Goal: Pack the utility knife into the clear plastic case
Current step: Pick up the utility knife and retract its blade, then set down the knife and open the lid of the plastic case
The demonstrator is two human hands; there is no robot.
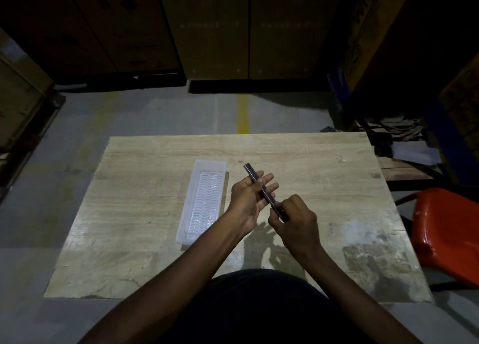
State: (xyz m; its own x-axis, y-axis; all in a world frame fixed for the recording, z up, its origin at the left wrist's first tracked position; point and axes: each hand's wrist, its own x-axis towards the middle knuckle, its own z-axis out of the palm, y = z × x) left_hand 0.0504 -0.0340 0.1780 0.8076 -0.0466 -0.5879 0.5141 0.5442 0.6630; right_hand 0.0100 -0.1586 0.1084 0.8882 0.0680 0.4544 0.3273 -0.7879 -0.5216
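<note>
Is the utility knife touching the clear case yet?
Apart. The head view shows the utility knife held by the left hand and right hand, right of the clear plastic case, with bare table between them.

A pale wooden table [311, 167] is being seen across the middle of the frame. A clear plastic case [210, 165] is being carried flat on it, just left of centre.
</note>
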